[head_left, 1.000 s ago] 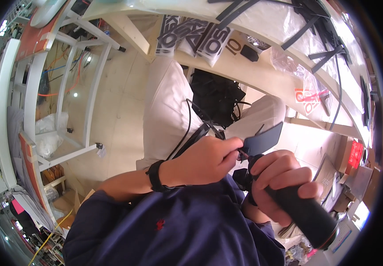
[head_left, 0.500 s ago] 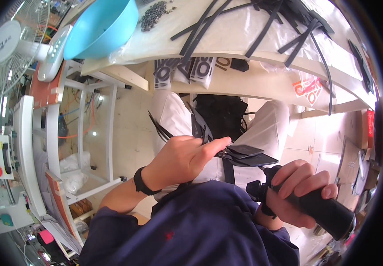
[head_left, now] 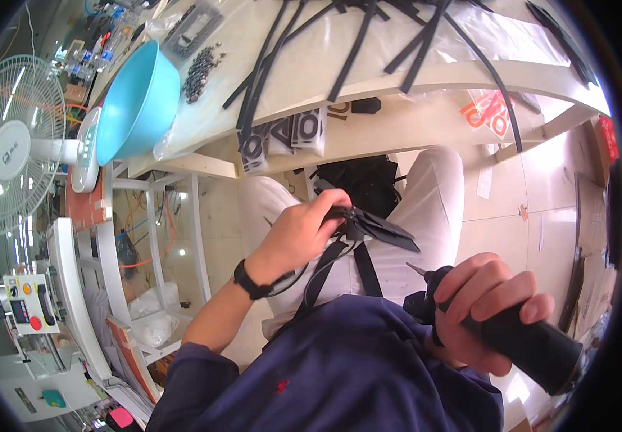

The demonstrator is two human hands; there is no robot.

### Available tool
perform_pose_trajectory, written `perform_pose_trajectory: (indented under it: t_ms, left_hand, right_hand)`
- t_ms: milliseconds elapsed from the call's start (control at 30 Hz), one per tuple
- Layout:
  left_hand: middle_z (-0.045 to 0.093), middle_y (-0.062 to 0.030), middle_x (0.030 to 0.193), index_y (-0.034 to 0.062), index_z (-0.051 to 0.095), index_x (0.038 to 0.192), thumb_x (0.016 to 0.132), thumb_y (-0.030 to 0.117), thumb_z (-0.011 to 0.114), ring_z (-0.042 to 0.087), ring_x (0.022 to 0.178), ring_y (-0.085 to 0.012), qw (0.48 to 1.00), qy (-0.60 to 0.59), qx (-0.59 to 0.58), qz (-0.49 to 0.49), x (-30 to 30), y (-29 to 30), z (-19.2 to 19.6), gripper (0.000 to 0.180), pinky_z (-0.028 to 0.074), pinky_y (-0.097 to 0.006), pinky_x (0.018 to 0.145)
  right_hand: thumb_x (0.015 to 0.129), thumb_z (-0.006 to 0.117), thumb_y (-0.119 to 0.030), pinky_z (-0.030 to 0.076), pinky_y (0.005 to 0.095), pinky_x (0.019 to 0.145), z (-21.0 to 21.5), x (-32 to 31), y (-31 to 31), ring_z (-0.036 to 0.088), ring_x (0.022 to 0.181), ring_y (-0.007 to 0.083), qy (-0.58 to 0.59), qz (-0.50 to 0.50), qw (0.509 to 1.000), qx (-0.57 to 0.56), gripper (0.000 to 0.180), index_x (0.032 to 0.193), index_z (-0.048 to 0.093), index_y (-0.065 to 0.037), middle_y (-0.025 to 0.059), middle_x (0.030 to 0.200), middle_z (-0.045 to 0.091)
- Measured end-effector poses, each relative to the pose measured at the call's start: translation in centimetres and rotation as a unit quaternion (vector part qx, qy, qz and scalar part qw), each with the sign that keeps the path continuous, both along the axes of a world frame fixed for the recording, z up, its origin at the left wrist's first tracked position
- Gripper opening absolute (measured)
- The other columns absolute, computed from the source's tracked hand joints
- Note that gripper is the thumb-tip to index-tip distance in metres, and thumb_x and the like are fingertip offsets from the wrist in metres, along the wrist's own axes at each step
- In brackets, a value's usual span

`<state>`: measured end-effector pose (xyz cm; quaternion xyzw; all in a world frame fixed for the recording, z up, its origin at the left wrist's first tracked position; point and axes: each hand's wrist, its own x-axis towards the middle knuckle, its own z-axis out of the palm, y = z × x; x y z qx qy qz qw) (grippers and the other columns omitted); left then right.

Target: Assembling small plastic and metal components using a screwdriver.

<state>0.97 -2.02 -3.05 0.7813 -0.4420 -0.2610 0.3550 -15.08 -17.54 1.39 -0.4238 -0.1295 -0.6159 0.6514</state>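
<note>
Item: left hand (head_left: pixel 298 229), thumb and fingers pinching one end of a black piece (head_left: pixel 386 230); dark band (head_left: pixel 249 280) on the wrist. The piece sits over the lap, between the thighs, its flat flaps pointing right.

Item: right hand (head_left: pixel 489 308), fingers wrapped round the thick body of a black driver (head_left: pixel 530 347), bit aimed up and left. I log a gap between bit and piece, pale trouser (head_left: pixel 432 194) behind it.

Edges: the table (head_left: pixel 487 76) runs its front edge across beyond the knees, well apart from both hands. Black strips (head_left: pixel 424 49) lie on top, several hanging past that edge. Below it I list a shelf (head_left: pixel 375 135) holding printed bags (head_left: pixel 307 132).

Left side: blue bowl (head_left: pixel 158 86) at the table's end, small dark parts (head_left: pixel 199 75) near it, fan (head_left: pixel 12 147) farther out. I count a white frame (head_left: pixel 201 241) beside the left leg, floor (head_left: pixel 221 216) showing between. Right side: tiles (head_left: pixel 501 198) extend past the right leg, giving the driver room.
</note>
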Motion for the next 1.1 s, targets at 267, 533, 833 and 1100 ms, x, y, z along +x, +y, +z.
perform_pose_trajectory:
  t_ms: [267,533,833,1100]
  left_hand:
    - [0.063,-0.0198,0.113,0.0029,0.058,0.12,0.087,0.015,0.061,0.059,0.105,-0.0344,0.978,-0.178,0.088,-0.069,3.7,-1.5,0.7,0.035,0.047,-0.04,0.09]
    - [0.067,-0.0165,0.098,-0.0007,0.064,0.108,0.084,0.006,0.062,0.065,0.089,-0.0314,0.983,-0.171,-0.004,-0.073,2.3,-3.8,10.2,0.025,0.051,-0.035,0.079]
    - [0.068,-0.0165,0.085,-0.001,0.065,0.106,0.088,0.014,0.057,0.067,0.076,-0.0235,0.96,-0.277,0.015,0.044,7.9,-12.7,16.0,0.025,0.051,-0.032,0.069]
    - [0.065,-0.026,0.082,-0.0061,0.065,0.088,0.081,0.027,0.062,0.064,0.074,-0.0375,0.873,-0.413,0.23,0.122,22.0,-19.8,12.0,0.034,0.051,-0.041,0.069]
  right_hand:
    - [0.087,0.069,-0.037,0.051,0.0304,0.041,-1.6,-1.2,-3.0,0.053,0.048,0.018,-0.029,-0.028,0.999,-0.027,0.053,0.112,0.035,-0.005,0.0105,0.078,0.051]
    - [0.088,0.066,-0.04,0.049,0.0306,0.043,-1.6,-0.8,-2.9,0.052,0.049,0.0183,0.041,-0.023,0.997,0.057,0.049,0.109,0.035,-0.008,0.0098,0.078,0.05]
    - [0.089,0.063,-0.045,0.051,0.0294,0.042,-1.4,0.0,-3.0,0.054,0.048,0.0162,0.084,-0.023,0.993,0.074,0.051,0.107,0.032,-0.01,0.0082,0.077,0.051]
    - [0.088,0.063,-0.047,0.05,0.0289,0.042,-1.7,-0.3,-2.9,0.054,0.047,0.0167,0.103,-0.026,0.992,0.075,0.051,0.105,0.032,-0.01,0.0079,0.074,0.051]
